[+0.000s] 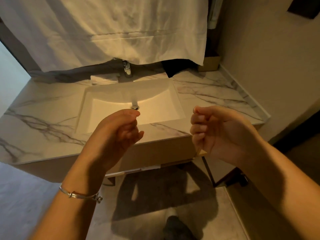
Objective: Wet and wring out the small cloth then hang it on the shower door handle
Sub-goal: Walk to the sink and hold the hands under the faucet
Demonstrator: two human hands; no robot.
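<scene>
Behind the sink's upper-left rim lies the folded small cloth (104, 79), soft, light, best pinched at an edge; left hand (119, 130) and right hand (220, 130) hang loosely curled, empty.

The upper part of the chrome faucet (127, 70) is covered by the large white hanging sheet (110, 30). The folded small white cloth (104, 79) is partly shadowed. Both forearms are cut by the lower edge.

White sink (174, 94), white marble counter (43, 108) (grey-veined), white hanging sheet (103, 32), silver bracelet (79, 194), chrome tap (127, 69)
</scene>
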